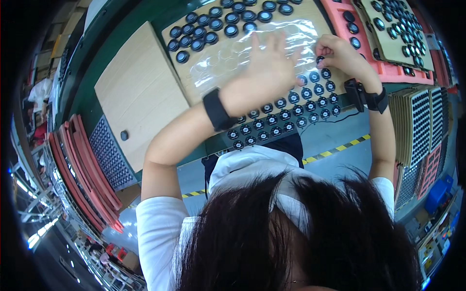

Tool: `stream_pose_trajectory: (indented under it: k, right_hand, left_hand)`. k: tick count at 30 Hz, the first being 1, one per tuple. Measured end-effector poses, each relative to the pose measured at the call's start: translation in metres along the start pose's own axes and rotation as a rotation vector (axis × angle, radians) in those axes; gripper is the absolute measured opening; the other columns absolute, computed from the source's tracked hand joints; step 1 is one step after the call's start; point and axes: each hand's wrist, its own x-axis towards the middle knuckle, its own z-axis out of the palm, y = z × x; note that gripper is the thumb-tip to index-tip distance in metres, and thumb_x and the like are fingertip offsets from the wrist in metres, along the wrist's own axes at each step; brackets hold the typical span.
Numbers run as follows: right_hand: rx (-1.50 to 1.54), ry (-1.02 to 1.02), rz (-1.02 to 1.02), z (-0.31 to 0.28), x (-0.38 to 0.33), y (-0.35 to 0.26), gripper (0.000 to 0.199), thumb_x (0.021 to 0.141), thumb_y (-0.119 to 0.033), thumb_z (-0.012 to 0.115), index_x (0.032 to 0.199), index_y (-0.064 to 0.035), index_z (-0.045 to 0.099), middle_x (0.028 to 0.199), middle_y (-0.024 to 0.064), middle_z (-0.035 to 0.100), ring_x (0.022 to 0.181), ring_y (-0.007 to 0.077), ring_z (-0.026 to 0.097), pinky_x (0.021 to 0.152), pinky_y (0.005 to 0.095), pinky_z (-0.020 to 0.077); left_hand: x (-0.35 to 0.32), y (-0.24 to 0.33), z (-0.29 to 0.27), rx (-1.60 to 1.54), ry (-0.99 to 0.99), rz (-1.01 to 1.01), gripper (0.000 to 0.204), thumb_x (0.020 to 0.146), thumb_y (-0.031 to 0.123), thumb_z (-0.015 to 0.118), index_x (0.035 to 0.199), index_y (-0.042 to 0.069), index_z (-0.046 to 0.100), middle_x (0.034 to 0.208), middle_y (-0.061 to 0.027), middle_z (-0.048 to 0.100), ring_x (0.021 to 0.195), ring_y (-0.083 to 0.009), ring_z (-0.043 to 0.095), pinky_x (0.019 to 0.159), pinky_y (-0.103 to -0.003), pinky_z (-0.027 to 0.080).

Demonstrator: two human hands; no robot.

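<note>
"Well, where is everything, taking the clear plastic sheet [221, 58] as landmark?"

"Rows of small black discs [284, 114] lie on its near side; larger dark caps [216, 23] crowd its far side; a pink tray [388, 73] is off to its right, a pale board [141, 87] to its left."

"And the hands?"

"The left hand [272, 63] is blurred over the sheet, its fingers spread apart; the right hand [344, 54] is at the sheet's right end, its fingers bent around one dark disc [320, 59]; whether they truly clamp it, I cannot tell."

"What might go wrong?"

"The sheet looks thin and slick; a sweep of the left palm could drag it, I'd judge, and knock the nearest row askew; a loose pinch on the right could let that disc tip; glare hides part of the sheet, so a crease there might go unnoticed."
</note>
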Motion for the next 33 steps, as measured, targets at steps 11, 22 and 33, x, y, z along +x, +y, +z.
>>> stream_pose_trajectory:
  k: [11,22,33]
  right_hand:
    - [-0.033,-0.24,-0.072,-0.041,-0.015,-0.04,0.018,0.062,-0.004,0.065,0.071,-0.001,0.051,0.078,0.0026,0.045,0.074,0.0149,0.045,0.064,0.0249,0.034]
    - [0.231,0.087,0.064,-0.013,-0.081,-0.051,0.015,0.071,-0.002,0.061,0.078,-0.0031,0.048,0.084,0.0034,0.04,0.084,0.0149,0.04,0.079,0.0225,0.0297]
    - [0.173,0.069,-0.07,0.024,-0.035,-0.124,0.012,0.069,0.001,0.062,0.075,-0.0005,0.052,0.082,0.0048,0.048,0.083,0.0161,0.047,0.077,0.0256,0.0352]
  left_hand:
    - [-0.026,0.011,0.019,-0.179,-0.245,-0.138,0.077,0.068,0.04,0.07,0.135,0.024,0.036,0.14,-0.0231,0.025,0.129,-0.0428,0.02,0.087,-0.071,0.026]
    - [-0.248,-0.145,-0.049,-0.059,0.202,-0.957,0.046,0.074,0.038,0.067,0.106,0.005,0.059,0.103,-0.0149,0.061,0.093,-0.029,0.059,0.077,-0.036,0.047]
    - [-0.333,-0.238,-0.037,-0.455,-0.044,-0.919,0.031,0.06,0.011,0.076,0.084,0.003,0.058,0.072,-0.0075,0.058,0.061,-0.0196,0.051,0.059,-0.029,0.041]
